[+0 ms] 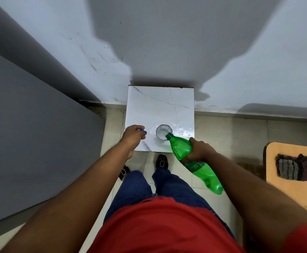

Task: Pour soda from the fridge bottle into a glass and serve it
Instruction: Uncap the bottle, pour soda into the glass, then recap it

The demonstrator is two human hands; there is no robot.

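A clear glass [162, 132] stands near the front edge of a small white marble-topped table [160, 105]. My right hand [199, 149] grips a green soda bottle [181, 148] around its middle and holds it tilted, base up toward me. The bottle's open mouth, with a blue neck ring, rests over the glass rim. My left hand [133, 136] hovers at the table's front left corner, fingers closed on the blue bottle cap [143, 131], which is mostly hidden by the fingers.
A grey fridge side [30, 134] fills the left. The white wall [167, 42] rises right behind the table. A wooden surface [293, 185] with a folded striped cloth [299, 168] is at the right. My legs and sandalled feet stand on the tiled floor.
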